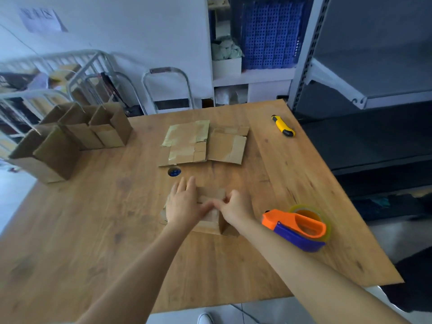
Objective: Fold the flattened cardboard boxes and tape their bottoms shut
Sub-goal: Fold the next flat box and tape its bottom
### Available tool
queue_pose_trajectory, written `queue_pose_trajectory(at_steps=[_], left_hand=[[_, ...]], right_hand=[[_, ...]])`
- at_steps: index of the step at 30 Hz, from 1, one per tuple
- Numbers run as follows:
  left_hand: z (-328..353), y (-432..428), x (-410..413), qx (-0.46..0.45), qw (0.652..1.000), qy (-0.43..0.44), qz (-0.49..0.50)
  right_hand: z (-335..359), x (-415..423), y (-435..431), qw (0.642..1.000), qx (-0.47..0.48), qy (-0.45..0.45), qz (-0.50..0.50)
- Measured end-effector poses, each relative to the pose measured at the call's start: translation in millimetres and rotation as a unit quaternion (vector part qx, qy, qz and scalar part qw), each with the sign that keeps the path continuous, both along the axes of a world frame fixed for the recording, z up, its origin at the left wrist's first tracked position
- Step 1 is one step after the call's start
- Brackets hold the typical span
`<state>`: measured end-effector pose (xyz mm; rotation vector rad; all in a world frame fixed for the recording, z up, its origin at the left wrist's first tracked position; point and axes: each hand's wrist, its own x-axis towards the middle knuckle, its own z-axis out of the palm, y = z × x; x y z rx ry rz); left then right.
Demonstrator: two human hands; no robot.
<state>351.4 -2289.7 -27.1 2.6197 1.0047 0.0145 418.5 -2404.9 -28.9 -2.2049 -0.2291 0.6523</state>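
Observation:
A small cardboard box (pixel 210 195) stands on the wooden table (pixel 93 230) in front of me, mostly hidden under my hands. My left hand (pixel 183 202) lies flat on its top flaps, fingers straight and pointing away. My right hand (pixel 233 208) is curled, its fingers pinching a flap at the box's right side. Flattened boxes (pixel 187 141) with old tape lie further back at the table's centre. An orange and blue tape dispenser (pixel 299 228) sits just right of my right forearm.
Several folded, open-topped boxes (pixel 70 136) stand at the table's far left. A yellow utility knife (pixel 282 125) lies at the far right. A round cable hole (pixel 174 171) is behind the box. Grey metal shelving (pixel 350 90) stands close to the right.

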Motion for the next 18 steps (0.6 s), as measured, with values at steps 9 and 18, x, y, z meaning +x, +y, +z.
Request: queue_pose_trajectory(at_steps=[9, 18], left_hand=[[-1.5, 63.2, -22.0, -0.170, 0.979, 0.036, 0.108], [2.1, 53.4, -26.6, -0.170, 0.979, 0.001, 0.112]], right_hand=[[0.9, 0.3, 16.3, 0.995, -0.091, -0.039, 0.027], [5.5, -14.6, 24.4, 0.995, -0.097, -0.005, -0.013]])
